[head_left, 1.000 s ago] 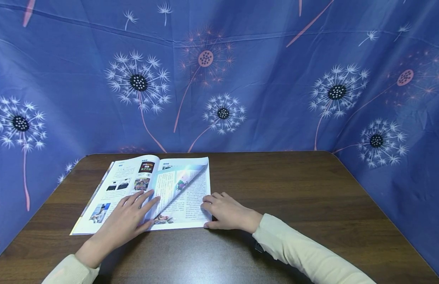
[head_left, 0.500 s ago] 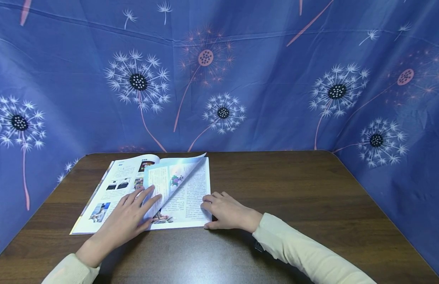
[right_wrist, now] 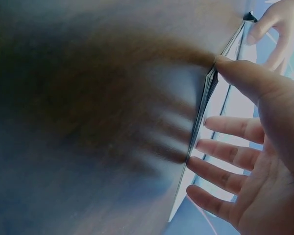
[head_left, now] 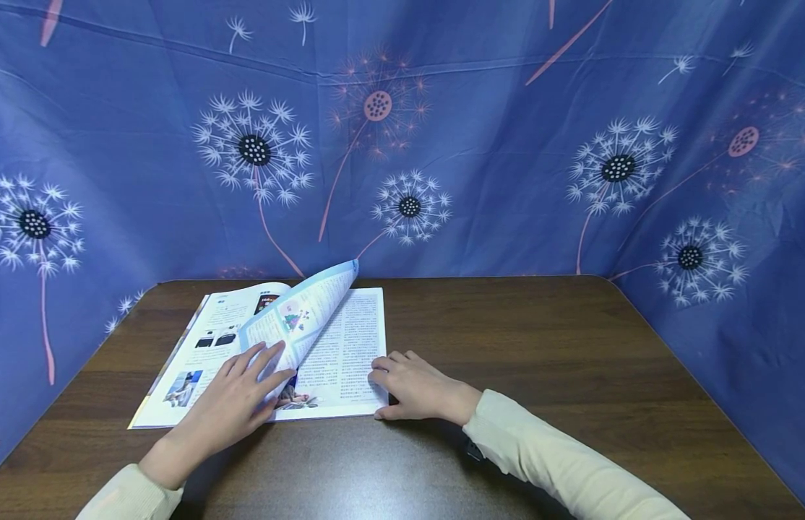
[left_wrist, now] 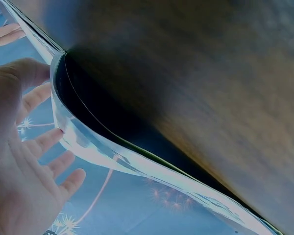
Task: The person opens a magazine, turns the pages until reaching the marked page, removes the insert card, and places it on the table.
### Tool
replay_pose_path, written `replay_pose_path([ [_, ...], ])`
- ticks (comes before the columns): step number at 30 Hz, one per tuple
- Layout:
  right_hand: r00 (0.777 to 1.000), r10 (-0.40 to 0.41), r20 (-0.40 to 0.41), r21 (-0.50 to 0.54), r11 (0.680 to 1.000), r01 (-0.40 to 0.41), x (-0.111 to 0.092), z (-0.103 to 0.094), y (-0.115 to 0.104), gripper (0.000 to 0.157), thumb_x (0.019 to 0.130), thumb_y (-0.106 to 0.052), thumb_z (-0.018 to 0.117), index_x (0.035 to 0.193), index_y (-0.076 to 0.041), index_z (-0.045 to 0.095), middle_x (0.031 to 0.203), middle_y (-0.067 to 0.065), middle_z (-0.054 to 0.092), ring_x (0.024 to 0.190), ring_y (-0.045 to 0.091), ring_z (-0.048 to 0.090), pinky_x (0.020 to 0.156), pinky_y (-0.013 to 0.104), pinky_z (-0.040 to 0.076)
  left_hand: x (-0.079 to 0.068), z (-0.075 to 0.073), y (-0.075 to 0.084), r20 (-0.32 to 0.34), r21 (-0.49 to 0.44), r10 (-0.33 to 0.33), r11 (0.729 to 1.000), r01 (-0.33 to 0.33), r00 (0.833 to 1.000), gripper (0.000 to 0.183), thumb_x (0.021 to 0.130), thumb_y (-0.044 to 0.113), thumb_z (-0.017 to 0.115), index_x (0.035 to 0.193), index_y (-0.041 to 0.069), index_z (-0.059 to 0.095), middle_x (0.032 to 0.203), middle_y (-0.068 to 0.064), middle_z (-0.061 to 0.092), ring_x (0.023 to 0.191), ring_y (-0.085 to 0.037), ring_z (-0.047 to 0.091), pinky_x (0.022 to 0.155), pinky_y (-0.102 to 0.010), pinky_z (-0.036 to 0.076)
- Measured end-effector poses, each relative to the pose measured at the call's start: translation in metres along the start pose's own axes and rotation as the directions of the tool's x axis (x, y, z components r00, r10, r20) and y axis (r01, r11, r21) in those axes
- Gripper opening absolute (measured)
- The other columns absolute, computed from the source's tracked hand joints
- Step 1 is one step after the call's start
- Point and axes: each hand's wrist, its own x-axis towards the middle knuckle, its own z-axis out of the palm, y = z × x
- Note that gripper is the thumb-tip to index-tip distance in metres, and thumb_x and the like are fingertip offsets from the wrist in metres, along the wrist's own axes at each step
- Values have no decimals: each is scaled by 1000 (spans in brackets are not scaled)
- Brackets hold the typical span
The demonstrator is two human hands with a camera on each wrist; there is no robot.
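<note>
An open magazine (head_left: 360, 339) lies on the table's left half. One of its pages (head_left: 305, 314) stands lifted and curled over, leaning left, its top corner higher than the magazine's far edge. My left hand (head_left: 230, 397) rests with spread fingers near the spine at the front, its fingertips against the lower part of the curled page. In the left wrist view, that hand's thumb (left_wrist: 32, 72) is at the magazine's near edge, beside the bulging spine. At the front right corner is my right hand (head_left: 418, 386), its fairly straight fingers (right_wrist: 223, 174) touching the side edge and its thumb at the corner.
The brown wooden table (head_left: 539, 332) extends to the right of the magazine. Behind it hangs a blue cloth (head_left: 493, 144) with dandelion prints. Both forearms wear pale sleeves (head_left: 539, 448), and a dark object (head_left: 474, 452) shows under the right one.
The lifted page has swung further left and up, uncovering more of the printed page beneath. Both hands have stayed nearly where they were.
</note>
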Motion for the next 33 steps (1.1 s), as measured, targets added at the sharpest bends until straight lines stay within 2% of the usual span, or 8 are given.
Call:
replay_pose_path([
  [12, 1000, 0, 11, 7, 1000, 0, 0, -1, 1, 51, 82, -48, 61, 121, -15, 56, 130, 4, 52, 115, 20, 50, 94, 39, 43, 0, 0, 1, 18, -8, -38, 999, 38, 999, 33, 70, 22, 72, 102, 19, 66, 134, -18, 46, 120, -42, 42, 87, -55, 39],
  [23, 1000, 0, 20, 13, 1000, 0, 0, -1, 1, 51, 83, -47, 60, 122, -15, 56, 130, 4, 52, 116, 20, 50, 94, 38, 42, -2, 1, -1, 8, -5, -24, 1000, 24, 1000, 34, 68, 22, 73, 101, 18, 66, 134, -17, 47, 121, -39, 42, 89, -54, 38],
  [33, 1000, -6, 17, 19, 1000, 6, 0, -1, 1, 52, 82, -48, 61, 123, -15, 56, 130, 3, 52, 116, 19, 49, 94, 37, 42, -2, -1, -1, 30, 9, -30, 1000, 30, 999, 34, 67, 24, 76, 99, 14, 67, 133, -17, 48, 122, -38, 42, 90, -54, 39],
])
